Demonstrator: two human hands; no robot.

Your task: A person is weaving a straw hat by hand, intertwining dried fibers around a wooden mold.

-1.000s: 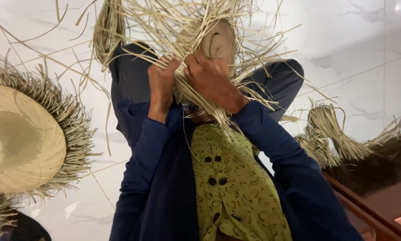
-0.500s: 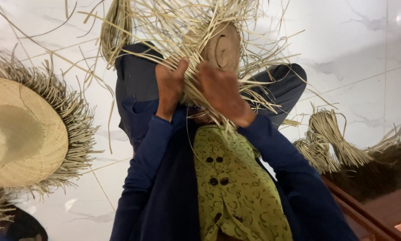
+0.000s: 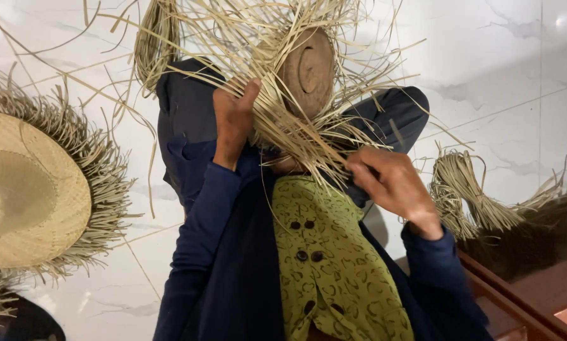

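A half-woven straw hat (image 3: 305, 69) rests on my lap, its round crown facing me and long loose straw strands (image 3: 277, 120) fanning out all around. My left hand (image 3: 233, 120) grips a bunch of these strands at the hat's left side, thumb up. My right hand (image 3: 390, 186) sits lower right, near my knee, pinching the ends of a few strands pulled toward me. I wear dark blue sleeves and a green patterned garment (image 3: 327, 265).
A finished straw hat with a fringed brim (image 3: 24, 196) lies on the white tiled floor (image 3: 504, 69) at left. A tied bundle of straw (image 3: 460, 196) lies at right beside a dark wooden frame (image 3: 523, 297).
My right hand has moved from the hat's crown down and to the right, drawing strands with it. The left hand stays gripping the straw.
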